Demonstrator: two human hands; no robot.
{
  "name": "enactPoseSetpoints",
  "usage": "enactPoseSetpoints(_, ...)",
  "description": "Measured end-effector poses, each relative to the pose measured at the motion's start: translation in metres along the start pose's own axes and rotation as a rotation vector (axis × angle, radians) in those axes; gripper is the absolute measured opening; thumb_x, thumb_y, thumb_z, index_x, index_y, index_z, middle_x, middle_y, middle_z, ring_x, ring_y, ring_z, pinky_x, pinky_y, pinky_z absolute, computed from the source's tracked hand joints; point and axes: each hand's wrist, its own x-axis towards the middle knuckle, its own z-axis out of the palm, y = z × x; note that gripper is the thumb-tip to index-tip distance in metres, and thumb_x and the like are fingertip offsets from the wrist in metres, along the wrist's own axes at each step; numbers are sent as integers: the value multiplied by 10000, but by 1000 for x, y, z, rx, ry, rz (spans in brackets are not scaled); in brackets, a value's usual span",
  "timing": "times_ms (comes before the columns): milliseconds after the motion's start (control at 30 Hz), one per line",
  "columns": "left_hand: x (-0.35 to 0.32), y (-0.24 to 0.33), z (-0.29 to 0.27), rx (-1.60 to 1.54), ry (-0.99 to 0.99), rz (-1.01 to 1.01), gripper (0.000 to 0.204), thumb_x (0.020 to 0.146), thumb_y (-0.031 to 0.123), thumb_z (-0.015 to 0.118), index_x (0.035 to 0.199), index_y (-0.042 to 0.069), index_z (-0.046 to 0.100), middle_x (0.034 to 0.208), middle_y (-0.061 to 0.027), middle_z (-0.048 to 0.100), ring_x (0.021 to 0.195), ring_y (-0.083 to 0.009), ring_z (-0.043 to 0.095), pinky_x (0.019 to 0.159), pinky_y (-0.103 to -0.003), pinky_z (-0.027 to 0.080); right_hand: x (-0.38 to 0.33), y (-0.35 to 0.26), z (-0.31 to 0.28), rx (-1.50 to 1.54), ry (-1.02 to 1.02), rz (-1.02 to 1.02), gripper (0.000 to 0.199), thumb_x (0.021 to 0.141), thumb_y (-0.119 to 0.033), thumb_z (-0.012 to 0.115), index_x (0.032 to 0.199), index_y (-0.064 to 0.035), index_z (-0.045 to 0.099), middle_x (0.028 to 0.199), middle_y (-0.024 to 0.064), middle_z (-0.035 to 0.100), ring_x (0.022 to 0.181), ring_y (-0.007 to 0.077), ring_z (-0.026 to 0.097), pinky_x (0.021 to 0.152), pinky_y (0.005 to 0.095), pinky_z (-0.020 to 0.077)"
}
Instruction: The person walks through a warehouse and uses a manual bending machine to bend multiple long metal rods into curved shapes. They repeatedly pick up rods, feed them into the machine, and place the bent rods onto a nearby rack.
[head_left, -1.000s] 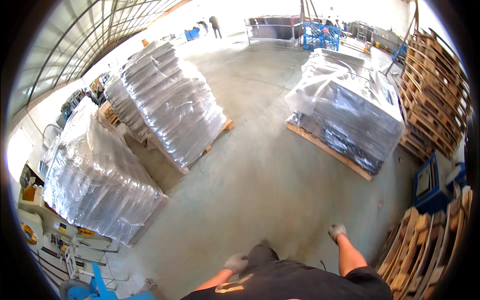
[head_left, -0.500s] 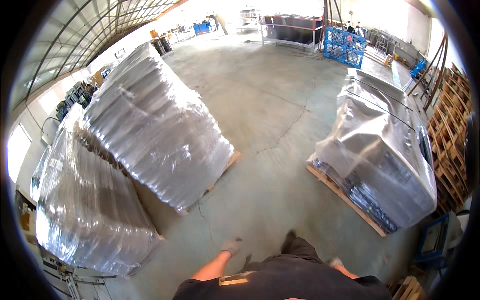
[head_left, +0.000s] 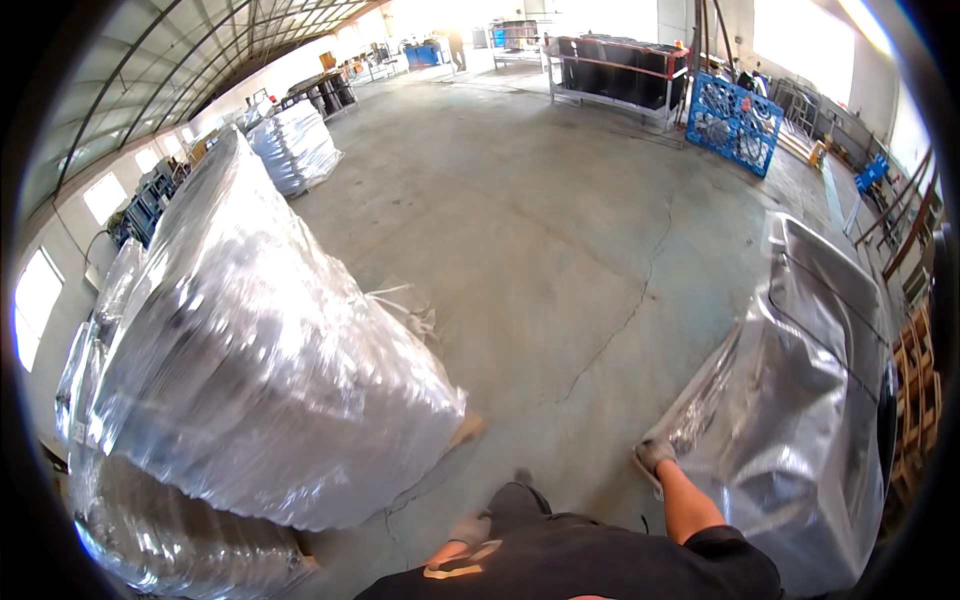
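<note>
My right hand (head_left: 657, 455), in a grey glove, hangs at the near left corner of a load wrapped in silvery plastic (head_left: 790, 420). In the picture it overlaps that corner; I cannot tell whether it touches. Its fingers are too small to read. Close to my left thigh is my left hand (head_left: 468, 528), also gloved, its fingers smeared and partly hidden. To my left stands a tall, film-wrapped load (head_left: 270, 370), apart from both hands. Dark straps cross the top of the right load.
Another wrapped load (head_left: 200, 540) lies at the lower left, and a further one (head_left: 293, 150) stands beyond. A blue crate-like frame (head_left: 735, 122) and a black bin in a metal rack (head_left: 615, 75) are at the back. Wooden pallets (head_left: 918, 370) lean at right. The concrete floor (head_left: 500, 250) has a crack.
I have moved forward between the loads, which now sit nearer and lower in view. My right hand has swung forward; my left has drawn back. A farther wrapped load has come into view.
</note>
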Motion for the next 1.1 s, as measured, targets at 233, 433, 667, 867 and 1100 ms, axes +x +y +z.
enactPoseSetpoints(233, 292, 105, -154, -28, 171, -90, 353, 873, 378, 676, 1114, 146, 789, 1137, -165, 757, 1131, -337, 705, 983, -410, 539, 285, -231, -199, 660, 14, -40, 407, 928, -376, 696, 1189, -72, 765, 1088, 176, 777, 1044, 275, 745, 910, 382, 551)
enactPoseSetpoints(433, 530, 281, -380, 14, 68, 149, 376, 919, 320, 618, 1190, 97, 756, 1206, -184, 737, 1153, -360, 695, 994, -414, 534, 413, -162, -111, -33, -344, 210, 391, 979, -374, 543, 1132, -105, 783, 1239, 159, 732, 1172, 337, 695, 973, 443, 557)
enactPoseSetpoints(667, 816, 410, -547, -138, 118, 216, 424, 933, 336, 629, 1253, 76, 726, 1237, -199, 724, 1119, -373, 703, 970, -436, 543, 613, -171, -78, -434, -1099, 67, 364, 1008, -330, 526, 1232, -169, 764, 1317, 110, 716, 1198, 314, 693, 949, 465, 570)
enactPoseSetpoints(867, 1002, 346, -611, 269, -227, -45, 436, 917, 454, 636, 1200, 150, 769, 1183, -139, 755, 1142, -327, 703, 997, -427, 527, 1005, -325, -167, -589, -679, -255, 346, 1004, -299, 523, 1171, -152, 787, 1311, 127, 718, 1170, 315, 708, 907, 468, 581)
enactPoseSetpoints(1100, 1181, 414, -776, -51, -72, -309, 374, 956, 327, 612, 1254, 141, 743, 1247, -180, 722, 1185, -354, 675, 1013, -443, 515, 1426, -690, -477, 604, 50, 4, 326, 956, -355, 677, 1037, -59, 786, 920, 106, 780, 837, 191, 719, 800, 356, 546)
